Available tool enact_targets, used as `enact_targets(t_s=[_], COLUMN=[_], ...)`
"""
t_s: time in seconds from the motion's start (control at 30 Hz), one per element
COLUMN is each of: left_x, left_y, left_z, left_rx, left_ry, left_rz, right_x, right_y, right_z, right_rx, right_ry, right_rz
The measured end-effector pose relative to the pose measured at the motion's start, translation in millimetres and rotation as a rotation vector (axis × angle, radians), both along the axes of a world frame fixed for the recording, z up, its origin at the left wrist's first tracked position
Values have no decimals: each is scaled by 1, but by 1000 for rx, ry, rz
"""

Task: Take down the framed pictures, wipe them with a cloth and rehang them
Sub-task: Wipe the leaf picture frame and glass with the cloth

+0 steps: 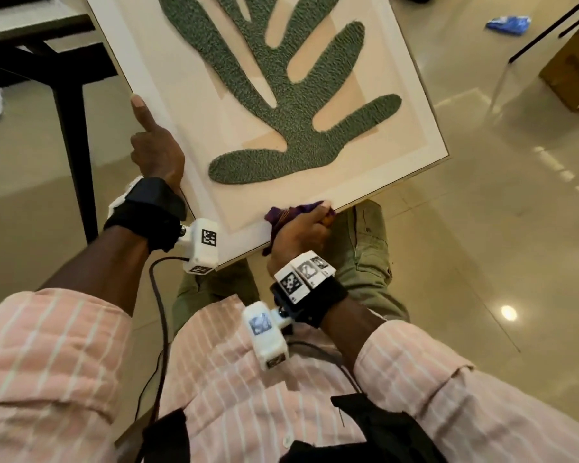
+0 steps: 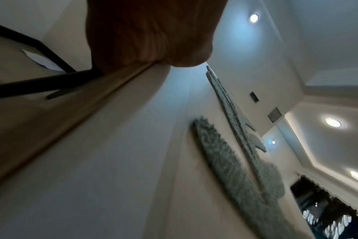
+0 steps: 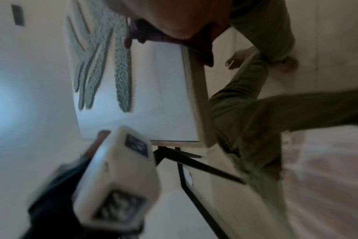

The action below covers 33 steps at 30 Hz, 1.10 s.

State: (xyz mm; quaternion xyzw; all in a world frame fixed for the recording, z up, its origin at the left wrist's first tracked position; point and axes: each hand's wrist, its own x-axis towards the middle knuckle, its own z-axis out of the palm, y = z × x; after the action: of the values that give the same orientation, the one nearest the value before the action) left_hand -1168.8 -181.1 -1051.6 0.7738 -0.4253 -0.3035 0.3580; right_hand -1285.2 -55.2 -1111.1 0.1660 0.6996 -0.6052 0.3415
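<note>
Left hand (image 1: 156,147) gripping framed picture's (image 1: 415,105) side edge, right hand (image 1: 300,233) clutching purple cloth (image 1: 281,213) against its lower edge

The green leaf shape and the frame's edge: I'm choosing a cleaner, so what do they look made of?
The leaf shape looks like tufted or looped fabric, matt, with a nubbly raised pile. The frame's edge looks like pale, unglossed wood, though it is too blurred to rule out laminate.

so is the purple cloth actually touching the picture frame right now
Touching. In the head view the right hand pinches the purple cloth against the near edge of the framed picture, with the cloth overlapping its white border.
</note>
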Motion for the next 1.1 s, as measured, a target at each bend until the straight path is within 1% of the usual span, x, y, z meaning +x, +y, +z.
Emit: enact_targets(t_s=[0.03,0.07,0.1,0.13,0.17,0.2,0.27,0.37,0.4,0.43,0.47,0.53,0.57,0.6,0.67,0.73,0.77,0.8,0.87,0.93,1.0,1.03,1.07,1.1], left_x=[4,10,14,15,17,19,14,10,11,13,14,16,15,14,11,10,10,11,15,19,23,27,31,35], left_y=[3,2,9,10,10,10,16,26,26,26,23,18,18,16,16,16,15,13,9,4,2,1,0,-1], left_z=[-5,-13,-18,-27,-34,-41,-33,-15,-12,-9,-9,-9,-9,-12,-13,-14,-13,-13,-10,-8,-5,-4,-4,-2], left_rx=[23,16,37,49,44,30,28,54,67,79,84,105,117,120,119,121,123,127,123,122,140,156,175,189], left_ry=[66,196,276,311,310,353,375,459,485,502,519,509,508,506,509,529,543,558,585,608,628,641,650,658], left_rz=[-75,-134,-156,-181,-181,-199,-212,-296,-335,-353,-363,-364,-365,-357,-360,-361,-356,-355,-346,-360,-405,-431,-465,-505], right_x=[1,-3,-6,-10,-12,-7,12,39,36,29,12,-23,-37,-42,-22,14,32,45,60,61,61,60,59,56], right_y=[1,-2,-3,-6,-7,-7,-2,11,14,15,12,-2,-7,-7,0,16,23,26,29,30,35,37,40,42], right_z=[3,3,2,2,1,-3,-2,-3,-4,4,5,5,3,6,10,9,5,3,0,-7,-6,-5,-1,3], right_rx=[-26,-53,-78,-101,-105,-100,-79,-84,-107,-156,-182,-208,-219,-226,-202,-185,-149,-164,-229,-321,-397,-410,-409,-393], right_ry=[-15,26,34,26,1,-21,-21,-131,-131,-98,-16,40,-12,10,67,-9,-106,-173,-305,-448,-591,-642,-692,-726], right_rz=[7,-14,-39,-54,-49,-26,30,133,161,182,219,138,85,104,220,263,284,318,409,503,629,719,820,959])
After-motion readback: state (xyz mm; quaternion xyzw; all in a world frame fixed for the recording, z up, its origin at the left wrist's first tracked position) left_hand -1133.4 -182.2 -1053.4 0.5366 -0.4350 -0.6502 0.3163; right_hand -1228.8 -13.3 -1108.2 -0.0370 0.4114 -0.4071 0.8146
